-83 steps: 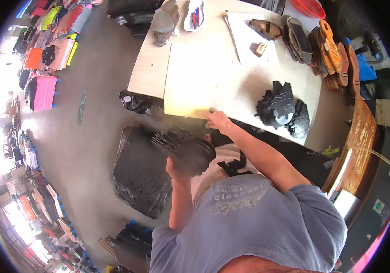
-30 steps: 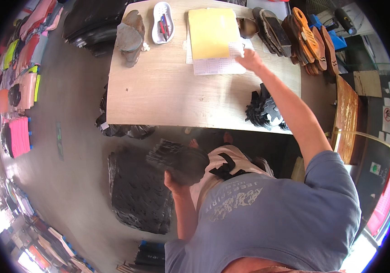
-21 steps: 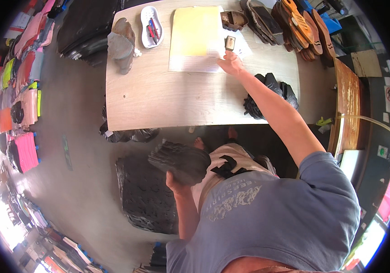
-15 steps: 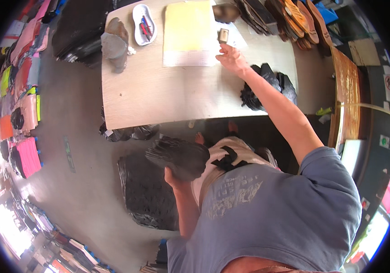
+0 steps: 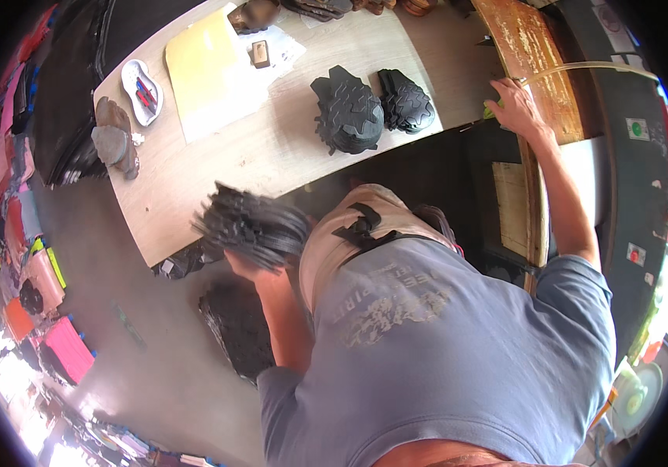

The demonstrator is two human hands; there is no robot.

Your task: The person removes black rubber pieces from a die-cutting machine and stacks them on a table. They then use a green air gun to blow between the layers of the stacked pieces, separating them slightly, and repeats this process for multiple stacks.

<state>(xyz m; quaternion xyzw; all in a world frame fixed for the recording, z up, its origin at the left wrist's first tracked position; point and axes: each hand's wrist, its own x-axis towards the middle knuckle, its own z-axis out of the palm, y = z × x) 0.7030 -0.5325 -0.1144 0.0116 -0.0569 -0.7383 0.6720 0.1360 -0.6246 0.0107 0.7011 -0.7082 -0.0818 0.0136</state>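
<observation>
In my left hand is a thick stack of black soles, fingers closed round its lower side. The stack is held beside the table's near edge, slightly blurred, its layers fanned at the far end. My right hand reaches far right, over the edge of a worn brown wooden board. Its fingers are apart, beside a small yellow-green thing partly hidden by the hand. A pale thin hose runs rightward from there. Two piles of black lugged soles, one larger and one smaller, lie on the table.
On the pale table are a yellow sheet, a white tray of pens, brown-grey sole-shaped pieces and a small tan block. Brown soles line its far edge. A black bundle sits on the floor at lower left.
My right hand has swung from beside the small block at the table's far side to the board at the right. The view has turned; the left-hand stack has tilted, showing its layered edges.
</observation>
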